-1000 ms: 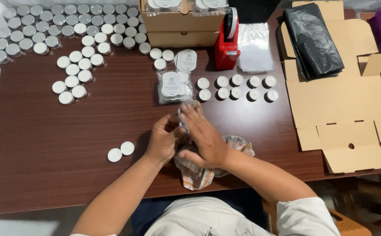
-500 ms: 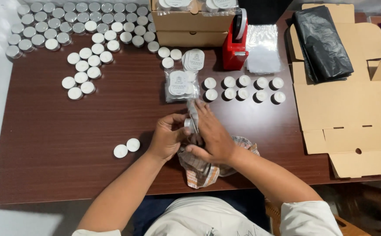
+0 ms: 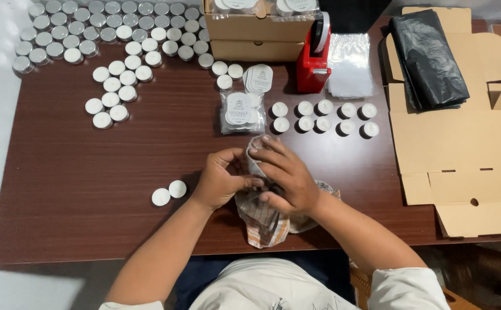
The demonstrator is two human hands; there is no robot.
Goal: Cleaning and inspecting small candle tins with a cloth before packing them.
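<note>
At frame centre, our left hand (image 3: pixel 222 179) and right hand (image 3: pixel 285 175) fingers clamped the checked cloth (image 3: pixel 265 215), bunched between them on the tabletop (image 3: pixel 89 166).

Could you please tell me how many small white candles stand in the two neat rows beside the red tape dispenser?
10: five in the back row and five in the front row, right of the bagged labels, below the tape dispenser. None seem hidden.
</note>
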